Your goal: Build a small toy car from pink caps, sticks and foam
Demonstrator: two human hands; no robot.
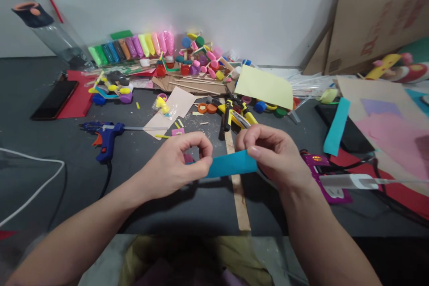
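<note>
A short strip of blue foam or paper (231, 164) is stretched between both hands above the dark table (167, 214). My left hand (177, 165) pinches its left end with thumb and fingers curled. My right hand (271, 154) grips its right end, fingers folded round it. A long wooden stick (236, 178) lies on the table just beneath the strip.
A blue glue gun (105, 136) lies left. Yellow-handled cutters (234, 116), bottle caps, clay sticks (134, 47) and a yellow sheet (264, 87) crowd the back. A phone (55, 98) lies far left. Another blue strip (337, 127), coloured sheets and cardboard (375, 13) are on the right.
</note>
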